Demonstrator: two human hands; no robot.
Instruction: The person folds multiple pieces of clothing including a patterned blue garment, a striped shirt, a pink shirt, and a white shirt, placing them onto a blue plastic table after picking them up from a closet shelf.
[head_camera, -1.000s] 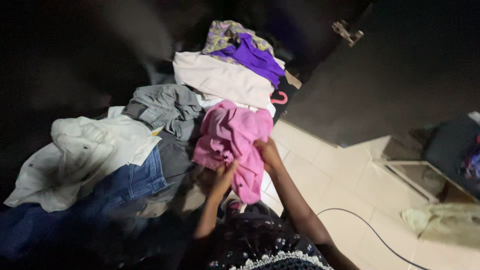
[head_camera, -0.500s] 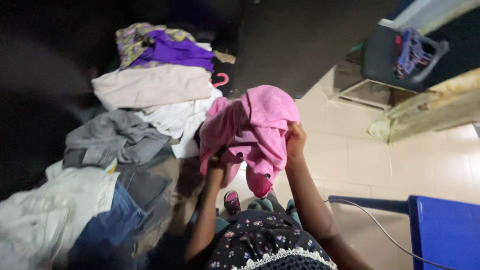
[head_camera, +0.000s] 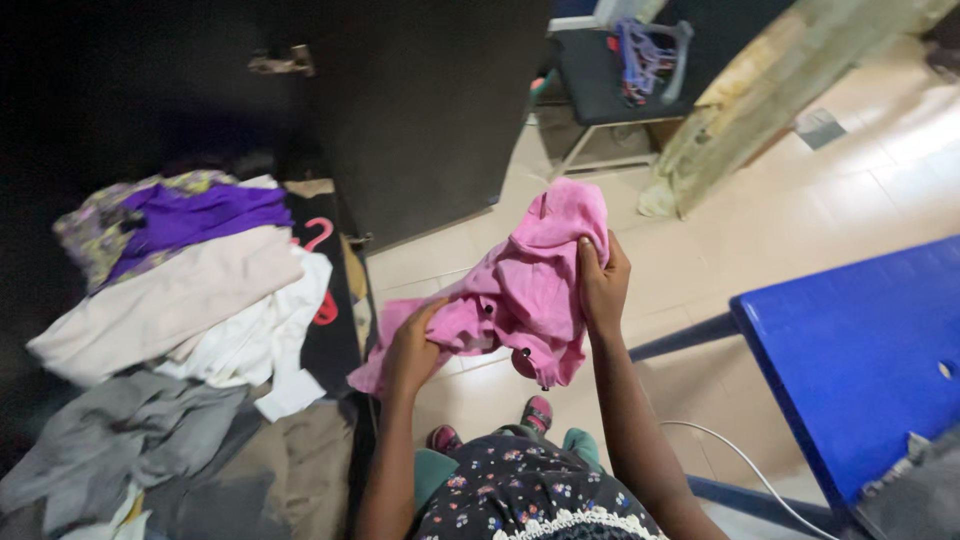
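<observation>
Both my hands hold a crumpled pink garment (head_camera: 520, 290) with dark buttons, lifted in front of me over the tiled floor. My left hand (head_camera: 410, 345) grips its lower left part. Higher up, my right hand (head_camera: 602, 285) grips its right side. To the left lies a pile of clothes (head_camera: 180, 300): a purple piece on top, then beige, white and grey ones.
A blue table (head_camera: 860, 360) stands at the right, with a white cable (head_camera: 740, 460) on the floor beside it. A dark cabinet door (head_camera: 420, 110) stands ahead. A dark stool (head_camera: 610, 80) with purple hangers and a pale cloth (head_camera: 740, 110) lie beyond.
I have lifted the pink garment off the pile and turned right with it. The pile now lies at my left and the blue table fills more of the right.
</observation>
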